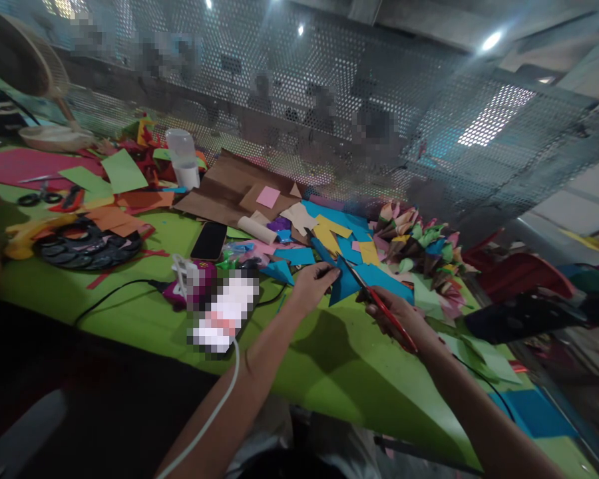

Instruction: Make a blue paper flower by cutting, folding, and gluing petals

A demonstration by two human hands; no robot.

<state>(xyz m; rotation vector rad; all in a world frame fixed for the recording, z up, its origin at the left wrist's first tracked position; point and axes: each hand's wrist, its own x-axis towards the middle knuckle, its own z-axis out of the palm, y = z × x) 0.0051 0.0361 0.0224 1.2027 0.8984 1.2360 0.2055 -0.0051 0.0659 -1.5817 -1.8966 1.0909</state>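
Between the thumb and fingers of my left hand (315,285) is a piece of blue paper (345,282), held above the green table. My right hand (395,317) grips a pair of scissors with red handles (390,315). Their blades point up and left, at the blue paper; whether they are cutting into it I cannot tell. More blue paper (387,278) lies just behind my right hand. Left of my left hand are scraps of blue paper (294,255) and a roll of beige paper (257,229).
Folded paper flowers (424,243) are heaped at the back right. A phone with a lit screen (227,313) and white cable lies near the front edge; a dark phone (209,241) lies behind it. Another pair of scissors (40,197) is at the left. A perforated metal screen (299,106) stands behind.
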